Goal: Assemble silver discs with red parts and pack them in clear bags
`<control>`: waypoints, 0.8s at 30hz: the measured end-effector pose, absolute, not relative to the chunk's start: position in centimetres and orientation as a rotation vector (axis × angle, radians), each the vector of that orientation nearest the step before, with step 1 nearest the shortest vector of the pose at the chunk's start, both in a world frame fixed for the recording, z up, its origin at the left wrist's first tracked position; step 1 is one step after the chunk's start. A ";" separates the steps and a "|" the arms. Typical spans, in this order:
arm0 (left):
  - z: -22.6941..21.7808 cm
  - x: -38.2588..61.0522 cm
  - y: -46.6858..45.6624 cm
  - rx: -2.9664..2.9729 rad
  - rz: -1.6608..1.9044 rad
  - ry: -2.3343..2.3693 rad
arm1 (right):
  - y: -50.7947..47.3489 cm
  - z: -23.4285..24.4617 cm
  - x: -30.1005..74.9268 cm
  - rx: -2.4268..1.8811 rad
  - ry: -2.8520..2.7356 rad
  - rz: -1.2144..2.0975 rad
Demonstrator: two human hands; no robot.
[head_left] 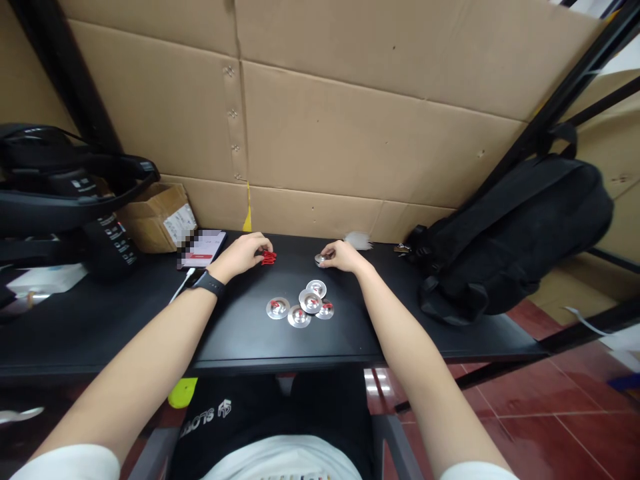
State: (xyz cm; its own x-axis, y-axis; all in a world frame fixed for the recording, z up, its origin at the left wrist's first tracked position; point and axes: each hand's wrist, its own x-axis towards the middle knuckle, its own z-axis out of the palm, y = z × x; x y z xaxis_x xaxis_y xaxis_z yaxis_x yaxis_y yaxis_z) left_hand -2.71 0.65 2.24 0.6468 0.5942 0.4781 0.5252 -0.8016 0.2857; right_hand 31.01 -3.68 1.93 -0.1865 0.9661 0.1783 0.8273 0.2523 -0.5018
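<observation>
My left hand [245, 255], with a dark watch on its wrist, is at a small bunch of red elastic bands [269, 258]. Its thumb and curled fingers close on the near side of the bunch. To the right, my right hand [342, 257] grips the edge of a shiny metal finger cymbal [321, 259] just at the table top; its fingers partly hide it. Between my forearms lie several more finger cymbals [311, 301], some overlapping, with red loops at their centres. One cymbal [278, 308] lies a little apart on the left.
A phone or tablet [210, 248] with a white cable lies left on the black table [240, 347]. Behind it stands a cardboard box [160, 217]. A black backpack [520, 227] rests on the right. Cardboard panels [350, 127] wall off the back.
</observation>
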 end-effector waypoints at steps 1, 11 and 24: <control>2.3 -2.7 0.6 2.747 0.869 0.945 | -3.6 1.8 31.1 -1.624 -2.071 0.423; 2.0 -2.6 0.7 2.785 0.815 0.931 | -4.4 2.9 30.5 -1.574 -2.152 0.294; 3.4 0.5 -3.4 2.769 0.870 0.938 | -5.8 3.8 27.8 -1.372 -2.385 0.654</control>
State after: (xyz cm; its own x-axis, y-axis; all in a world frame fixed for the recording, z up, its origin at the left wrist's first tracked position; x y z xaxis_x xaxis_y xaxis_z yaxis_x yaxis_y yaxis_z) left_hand 0.55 -3.37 3.35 0.6491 0.5830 0.4886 0.5310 -0.8072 0.2576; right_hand 27.84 -5.80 3.84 -0.4922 0.8695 0.0411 0.7270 0.4366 -0.5299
